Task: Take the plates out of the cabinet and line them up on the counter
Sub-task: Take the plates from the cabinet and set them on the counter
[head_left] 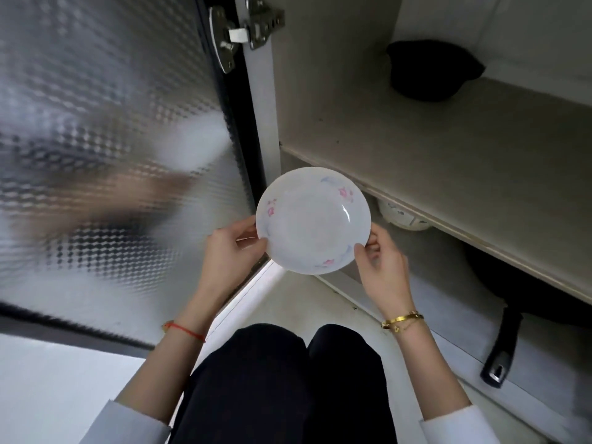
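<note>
While gripped, plate (313,221) between hands (307,254)

One head-worn view looks steeply down, close over the hands, into the open cabinet (448,149) (wide-angle).

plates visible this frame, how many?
1 for sure: the floral plate held by left hand and right hand. White dishware under the shelf may hide more.

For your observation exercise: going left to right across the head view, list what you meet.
Textured glass door → hinge → left hand → floral plate → right hand → black pan handle.
</note>
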### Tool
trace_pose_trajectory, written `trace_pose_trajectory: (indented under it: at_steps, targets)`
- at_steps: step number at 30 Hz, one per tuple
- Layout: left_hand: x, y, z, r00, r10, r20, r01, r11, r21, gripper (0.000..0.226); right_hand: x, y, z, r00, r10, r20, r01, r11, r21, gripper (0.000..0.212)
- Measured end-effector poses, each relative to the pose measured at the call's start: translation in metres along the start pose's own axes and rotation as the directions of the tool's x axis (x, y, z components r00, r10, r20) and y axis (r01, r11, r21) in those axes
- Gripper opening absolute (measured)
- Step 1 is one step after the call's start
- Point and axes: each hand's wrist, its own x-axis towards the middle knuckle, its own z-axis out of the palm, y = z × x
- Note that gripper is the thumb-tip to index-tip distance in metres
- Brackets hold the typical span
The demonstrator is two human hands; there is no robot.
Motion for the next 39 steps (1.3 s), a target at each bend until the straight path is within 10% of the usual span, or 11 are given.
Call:
trace_pose_trajectory:
  at_steps: [16,39]
  targets:
    - [0.005,0.068,-0.040,0.996,-0.091,0.014,0.092,0.995,-0.045,0.039,0.011,-0.069,-0.028,0.999,0.033,0.025,-0.031,0.998,-0.060,0.036]
    - [-0.125,0.397,-0.277,0.975,-0.222,-0.025,0.220,0.973,-0.077,0.047,-0.081,-0.426,-0.199,0.970,0.132,0.204,-0.112,0.988,-0.107,0.027]
